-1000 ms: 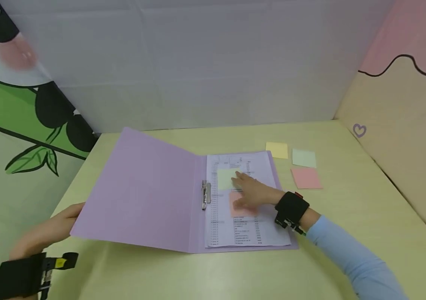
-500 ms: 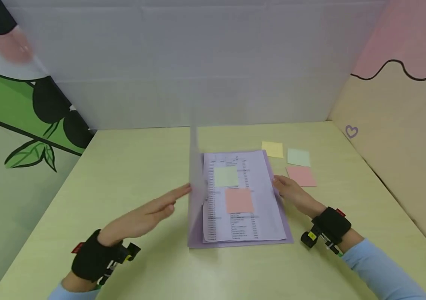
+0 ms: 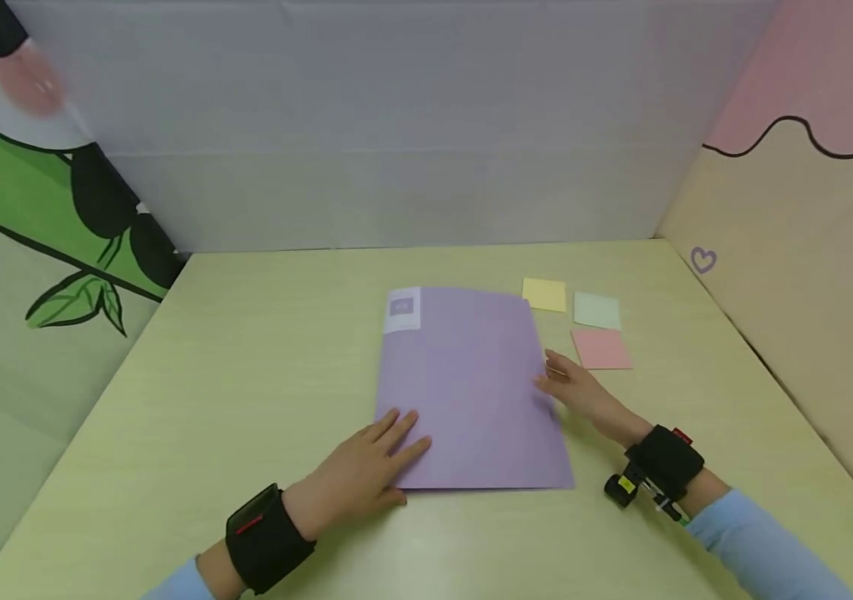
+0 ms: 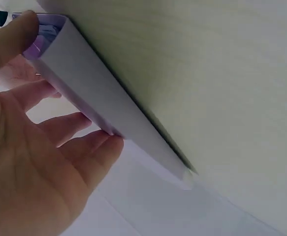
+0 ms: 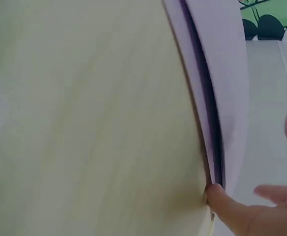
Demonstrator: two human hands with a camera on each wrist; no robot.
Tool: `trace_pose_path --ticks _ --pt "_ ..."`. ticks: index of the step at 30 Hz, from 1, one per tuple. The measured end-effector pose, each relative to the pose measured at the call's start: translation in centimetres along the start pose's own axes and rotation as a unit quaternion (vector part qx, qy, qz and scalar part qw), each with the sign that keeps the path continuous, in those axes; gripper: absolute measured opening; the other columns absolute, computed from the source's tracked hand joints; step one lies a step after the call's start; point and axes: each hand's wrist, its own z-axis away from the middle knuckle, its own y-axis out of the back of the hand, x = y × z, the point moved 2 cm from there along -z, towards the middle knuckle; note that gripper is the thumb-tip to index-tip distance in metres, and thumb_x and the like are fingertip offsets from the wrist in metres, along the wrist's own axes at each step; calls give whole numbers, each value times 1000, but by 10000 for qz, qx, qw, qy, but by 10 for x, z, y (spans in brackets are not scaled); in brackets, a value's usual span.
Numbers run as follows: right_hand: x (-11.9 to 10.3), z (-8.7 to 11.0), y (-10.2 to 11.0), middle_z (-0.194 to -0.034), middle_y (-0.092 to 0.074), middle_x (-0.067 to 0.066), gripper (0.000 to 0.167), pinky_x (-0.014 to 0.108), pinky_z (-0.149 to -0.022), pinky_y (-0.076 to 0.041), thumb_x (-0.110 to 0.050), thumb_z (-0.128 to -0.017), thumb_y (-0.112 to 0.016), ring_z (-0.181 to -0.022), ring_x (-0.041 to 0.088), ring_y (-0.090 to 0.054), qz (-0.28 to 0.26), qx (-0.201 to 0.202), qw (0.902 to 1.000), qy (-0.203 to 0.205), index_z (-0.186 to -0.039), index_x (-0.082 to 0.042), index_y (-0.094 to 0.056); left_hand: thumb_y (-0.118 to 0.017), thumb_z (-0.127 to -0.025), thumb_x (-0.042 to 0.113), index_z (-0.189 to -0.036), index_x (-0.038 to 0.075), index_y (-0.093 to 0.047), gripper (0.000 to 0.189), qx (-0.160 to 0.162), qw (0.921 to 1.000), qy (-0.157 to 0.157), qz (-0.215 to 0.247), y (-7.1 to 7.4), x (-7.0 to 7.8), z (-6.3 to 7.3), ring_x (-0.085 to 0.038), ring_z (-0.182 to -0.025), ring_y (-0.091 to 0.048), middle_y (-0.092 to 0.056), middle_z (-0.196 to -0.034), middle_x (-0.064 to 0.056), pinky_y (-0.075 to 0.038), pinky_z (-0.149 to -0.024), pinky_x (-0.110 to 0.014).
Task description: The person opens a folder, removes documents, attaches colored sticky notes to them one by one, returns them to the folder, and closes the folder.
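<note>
A purple folder lies closed on the pale table, with a white label at its upper left corner. Over its lower left part my left hand rests with fingers spread, the fingertips on the cover. From the left wrist view, those fingers lie along the folder's spine, and the thumb is by its lower end. My right hand is at the folder's right edge, its fingers extended. One fingertip touches the layered edge in the right wrist view. The papers inside are hidden by the cover.
Beyond the folder's upper right lie a yellow sticky note, a pale green one and a pink one. A grey-white back wall and a beige side wall border the table.
The folder's cover has swung from left to right and now covers the papers. My left hand moved rightward onto the cover; my right hand went from the papers to the folder's right edge.
</note>
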Motion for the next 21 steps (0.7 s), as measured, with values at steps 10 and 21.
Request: trace_pose_path --ticks 10,21 --pt "-14 -5 -26 -140 -25 37 59 55 -100 -32 -20 -81 -69 -129 49 -28 3565 -282 9309 751 -132 0 -47 -64 -81 44 -136 18 -46 63 37 9988 -104 -467 -1 -7 -2 -37 -127 -40 -39 -141 -19 -43 -96 -40" --pt "-13 -56 -13 -139 -25 38 59 53 -104 -27 -17 -81 -68 -129 50 -27 3838 -271 9215 535 -131 5 -45 -62 -83 44 -137 14 -44 64 -496 9976 221 427 -8 -47 -43 -40 -133 -29 -33 -145 -20 -28 -107 -47"
